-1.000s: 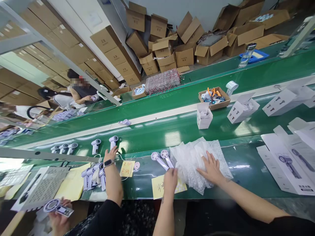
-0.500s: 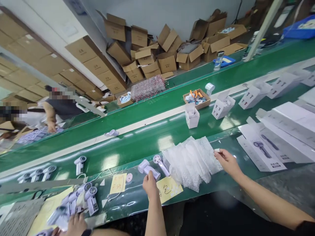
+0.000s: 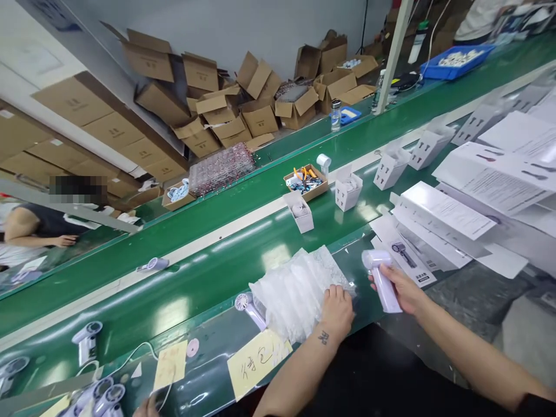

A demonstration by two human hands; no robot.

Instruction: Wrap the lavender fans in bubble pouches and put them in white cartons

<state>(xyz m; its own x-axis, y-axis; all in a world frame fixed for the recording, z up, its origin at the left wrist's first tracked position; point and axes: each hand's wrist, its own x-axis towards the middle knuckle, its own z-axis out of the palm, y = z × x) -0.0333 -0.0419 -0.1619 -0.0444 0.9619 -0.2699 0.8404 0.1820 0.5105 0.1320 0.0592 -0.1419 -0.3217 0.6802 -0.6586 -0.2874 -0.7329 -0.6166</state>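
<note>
My right hand (image 3: pixel 402 289) grips the handle of a pale lilac handheld fan (image 3: pixel 383 284), its head pointing up and left, just above the near edge of the green bench. My left hand (image 3: pixel 339 311) is at the right end of a row of overlapping bubble wrap bags (image 3: pixel 289 289), its fingers curled onto the edge of the top one; the fingertips are partly hidden. Against the left side of the bags lies a second lilac fan (image 3: pixel 249 308). A yellow paper with handwriting (image 3: pixel 257 360) is tucked by the bags, under my left forearm.
Flat printed cartons (image 3: pixel 408 255) and sheets are stacked on the right. Several open white boxes (image 3: pixel 300 214) stand along the green belt, near a cardboard tray of tools (image 3: pixel 310 188). More fans (image 3: pixel 106 397) are at lower left, beside a co-worker's hand (image 3: pixel 146 407). Another person sits across the belt.
The fan passed from my left hand to my right, which moved off the bags. My left hand moved right onto the bags' right end. The view turned right.
</note>
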